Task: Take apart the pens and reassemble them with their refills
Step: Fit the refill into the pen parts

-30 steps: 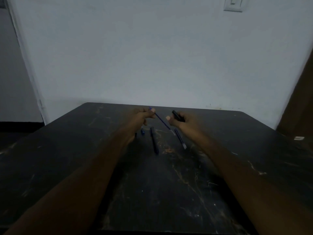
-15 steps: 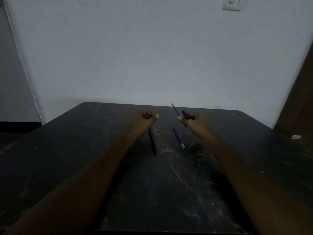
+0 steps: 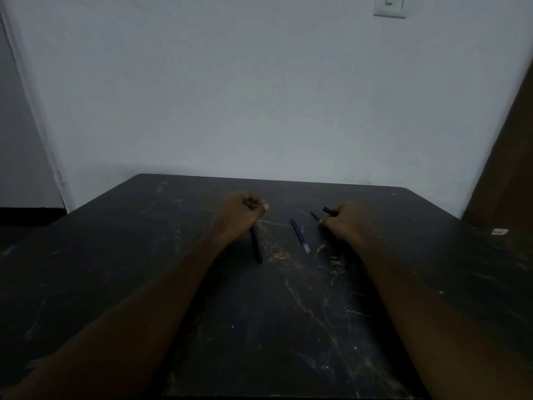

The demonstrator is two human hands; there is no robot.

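Firmly, right hand [image 3: 343, 223] grips a black pen barrel [image 3: 328, 210]; left hand [image 3: 242, 212] is fisted.

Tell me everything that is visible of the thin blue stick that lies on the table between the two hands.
The thin blue stick is slim, straight, seemingly plastic, dark blue with a pale, clear-looking near end; perhaps a refill. It lies flat on the dark table, slanted, its far end leaning left. Nothing touches it: the left hand and the right hand, which grips a black pen, are both apart from it.
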